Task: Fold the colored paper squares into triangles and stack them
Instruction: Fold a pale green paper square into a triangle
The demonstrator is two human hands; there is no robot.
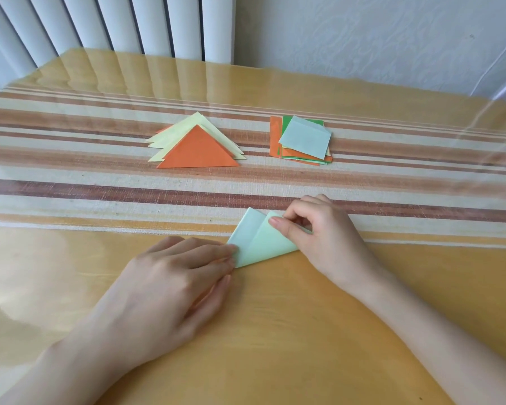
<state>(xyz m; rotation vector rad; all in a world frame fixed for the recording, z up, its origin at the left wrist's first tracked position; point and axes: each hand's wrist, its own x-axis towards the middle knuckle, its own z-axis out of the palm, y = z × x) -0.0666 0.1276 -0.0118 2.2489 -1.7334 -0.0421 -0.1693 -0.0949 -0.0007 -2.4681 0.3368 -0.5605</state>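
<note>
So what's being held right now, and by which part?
The right hand pinches the folded-over corner of the pale green paper; the left hand presses its left corner down with straight fingers.

Bright soft daylight, pale glare on the glossy table cover (304, 331), faint shadows, wide-angle bending at edges

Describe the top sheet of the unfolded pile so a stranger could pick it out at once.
On the striped cloth across the table, two paper piles lie: triangles left, flat squares right. The sheet is the pale blue square topping the right pile, tilted, the only pale one over orange and green sheets.
</note>
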